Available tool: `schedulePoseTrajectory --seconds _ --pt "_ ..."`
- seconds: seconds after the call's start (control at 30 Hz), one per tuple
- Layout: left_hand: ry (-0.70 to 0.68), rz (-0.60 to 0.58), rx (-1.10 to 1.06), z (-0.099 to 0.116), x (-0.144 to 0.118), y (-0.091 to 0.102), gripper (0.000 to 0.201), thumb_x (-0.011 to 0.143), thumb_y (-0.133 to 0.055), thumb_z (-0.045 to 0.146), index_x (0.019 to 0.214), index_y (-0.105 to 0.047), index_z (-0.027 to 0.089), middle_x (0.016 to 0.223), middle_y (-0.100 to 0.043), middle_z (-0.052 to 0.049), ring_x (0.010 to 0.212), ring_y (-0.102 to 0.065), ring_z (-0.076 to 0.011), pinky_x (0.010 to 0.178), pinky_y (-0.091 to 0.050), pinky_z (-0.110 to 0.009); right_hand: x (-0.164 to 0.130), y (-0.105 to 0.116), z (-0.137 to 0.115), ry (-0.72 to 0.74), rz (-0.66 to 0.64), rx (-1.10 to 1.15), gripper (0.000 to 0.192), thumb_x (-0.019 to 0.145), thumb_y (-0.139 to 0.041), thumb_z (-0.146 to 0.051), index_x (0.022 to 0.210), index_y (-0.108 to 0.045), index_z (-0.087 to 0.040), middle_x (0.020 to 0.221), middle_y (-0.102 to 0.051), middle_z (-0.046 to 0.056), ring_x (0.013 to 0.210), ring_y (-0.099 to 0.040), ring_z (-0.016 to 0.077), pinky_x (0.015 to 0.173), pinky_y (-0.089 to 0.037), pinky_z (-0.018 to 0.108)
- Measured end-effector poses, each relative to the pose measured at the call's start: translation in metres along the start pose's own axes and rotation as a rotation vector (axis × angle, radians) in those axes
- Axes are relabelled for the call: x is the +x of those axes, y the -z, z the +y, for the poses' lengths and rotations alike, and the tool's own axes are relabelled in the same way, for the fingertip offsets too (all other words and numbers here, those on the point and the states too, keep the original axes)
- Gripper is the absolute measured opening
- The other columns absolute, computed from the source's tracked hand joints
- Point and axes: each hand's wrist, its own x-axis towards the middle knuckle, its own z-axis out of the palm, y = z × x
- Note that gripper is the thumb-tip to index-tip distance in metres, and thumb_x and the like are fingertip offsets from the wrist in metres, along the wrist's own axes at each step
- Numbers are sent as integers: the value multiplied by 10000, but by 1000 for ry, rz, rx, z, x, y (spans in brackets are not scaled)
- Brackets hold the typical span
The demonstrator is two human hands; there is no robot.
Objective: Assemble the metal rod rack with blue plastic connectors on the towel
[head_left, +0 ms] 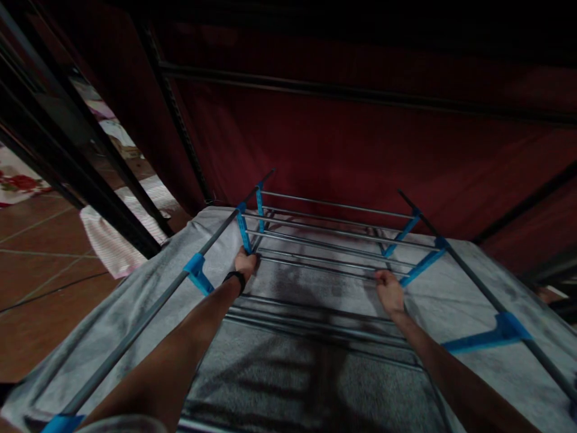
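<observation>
A rack frame of grey metal tubes with blue plastic brackets lies on a grey cloth. My left hand, with a dark band at the wrist, is closed around the left end of the crossbars, just below a blue bracket. At the other side my right hand grips the right end of a crossbar, close to another blue bracket. Long side tubes run towards me on the left and right. The fingertips of both hands are partly hidden.
Below the rack spreads the grey cloth. Behind it hangs a dark red fabric with a dark metal bar across it. Dark posts and a striped cloth on the tiled floor are at the left.
</observation>
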Motion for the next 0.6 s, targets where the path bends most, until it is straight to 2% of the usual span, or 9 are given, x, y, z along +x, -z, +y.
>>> schedulePoseTrajectory --seconds 0.1,0.13,0.2,0.3,0.43,0.5,0.6 --pt "8 8 -21 0 3 -2 280 795 -633 254 1059 -590 173 875 -684 -79 708 -598 -173 653 -461 -279 -7 -23 -44 533 -159 24 447 840 -394 -62 1164 -676 -184 1230 -666 83 1197 -589 202 1084 -428 346" --pt "7 9 -29 -1 3 -3 265 799 -626 248 1051 -592 173 872 -685 -78 707 -600 -171 653 -462 -276 -8 -33 -60 650 -196 4 493 831 -391 -43 1218 -661 -185 1297 -641 84 1238 -564 198 1116 -401 352" --pt "1 7 -47 -2 5 -2 256 789 -618 209 1042 -599 173 863 -683 -68 712 -603 -164 661 -467 -266 -11 -55 -95 788 -252 -69 548 841 -397 -31 1322 -614 -180 1409 -580 93 1301 -516 204 1158 -356 372" --pt "-5 2 -72 -6 8 -2 258 767 -609 163 1025 -613 170 836 -674 -51 714 -602 -158 676 -477 -258 -9 -87 -147 814 -340 -195 531 901 -393 -64 1398 -559 -150 1474 -530 123 1340 -486 227 1165 -328 386" --pt "-6 6 -86 -10 9 -4 261 783 -589 169 1041 -622 159 807 -666 -44 685 -595 -160 660 -479 -266 -5 -122 -208 708 -492 -289 464 969 -358 -123 1388 -558 -107 1399 -588 172 1289 -539 259 1120 -348 377" --pt "-13 15 -90 -12 8 -6 274 801 -572 174 1070 -619 153 839 -677 -57 705 -605 -166 676 -484 -270 -4 -136 -229 671 -532 -289 450 966 -356 -112 1356 -580 -108 1344 -625 177 1236 -581 257 1071 -388 363" --pt "-33 24 -93 -13 7 -8 295 841 -560 207 1128 -607 161 958 -697 -81 810 -634 -176 763 -496 -274 -6 -150 -248 660 -574 -267 414 939 -373 -80 1248 -645 -123 1231 -680 166 1136 -636 247 968 -450 340"
